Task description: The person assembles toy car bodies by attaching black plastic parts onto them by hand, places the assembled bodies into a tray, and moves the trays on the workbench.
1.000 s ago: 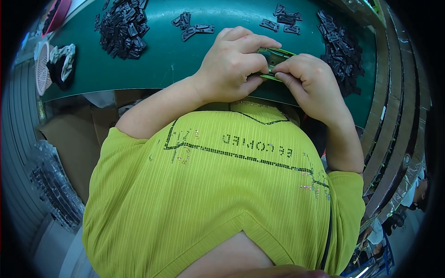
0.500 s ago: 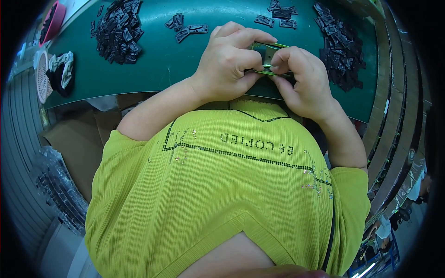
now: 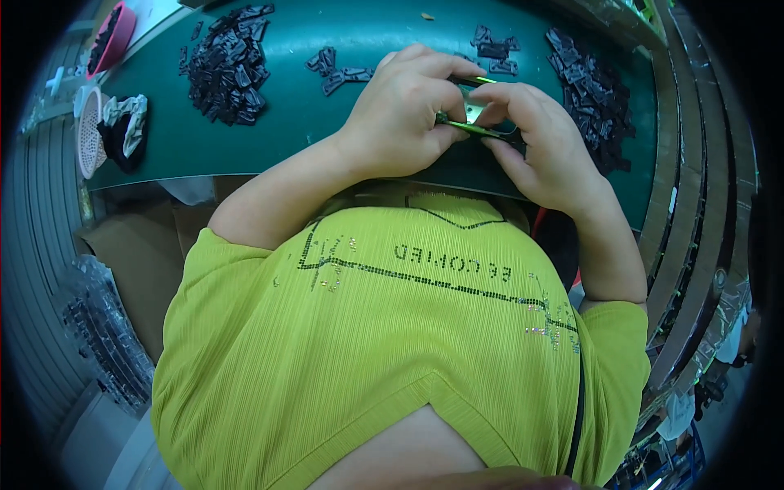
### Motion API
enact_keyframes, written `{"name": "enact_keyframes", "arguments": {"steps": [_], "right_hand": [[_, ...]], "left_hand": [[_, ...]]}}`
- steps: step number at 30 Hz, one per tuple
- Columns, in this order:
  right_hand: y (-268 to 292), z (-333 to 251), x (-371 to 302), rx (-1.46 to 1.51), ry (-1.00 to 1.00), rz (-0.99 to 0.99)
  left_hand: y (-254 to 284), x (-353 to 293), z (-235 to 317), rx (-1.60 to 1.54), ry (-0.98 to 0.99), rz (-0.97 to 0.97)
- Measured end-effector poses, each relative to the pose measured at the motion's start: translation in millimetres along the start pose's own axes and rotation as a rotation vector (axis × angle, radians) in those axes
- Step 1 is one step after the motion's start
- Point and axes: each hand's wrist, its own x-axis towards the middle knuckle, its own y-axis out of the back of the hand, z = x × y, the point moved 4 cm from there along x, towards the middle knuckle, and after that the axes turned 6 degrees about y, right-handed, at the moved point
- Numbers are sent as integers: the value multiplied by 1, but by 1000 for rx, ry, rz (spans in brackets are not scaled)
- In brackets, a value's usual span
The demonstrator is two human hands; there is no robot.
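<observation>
Over the near edge of the green table, both hands hold a small glossy dark part with bright green reflections along its edges. It looks like a hollow frame or shell; my fingers cover much of it. My left hand is closed on its left end, fingers curled and thumb below. My right hand pinches the right end, forefinger bent over the top and thumb underneath. Just beyond my left hand lie a few loose black plastic pieces. Another few black pieces lie beyond the right hand.
A big heap of black pieces sits left on the green table, another heap right. At the left edge are a pink basket, a pale mesh basket and a dark and white cloth bundle. Cardboard stands below.
The view has shifted slightly, so the left-hand table items appear further right and lower. The held part has tilted a little, its lower edge showing more. Both hands keep their grip.
</observation>
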Motion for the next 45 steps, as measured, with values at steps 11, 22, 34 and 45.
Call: {"name": "enact_keyframes", "arguments": {"steps": [11, 22, 34, 45], "right_hand": [[44, 17, 53, -125, 162, 149], [34, 61, 38, 509, -294, 283], [32, 54, 33, 302, -208, 416], [29, 53, 30, 394, -143, 400]], "left_hand": [[47, 55, -22, -392, 43, -66], [36, 47, -45, -1052, 364, -165], [4, 37, -33, -1566, 839, -253], [8, 36, -32, -1546, 863, -175]]}}
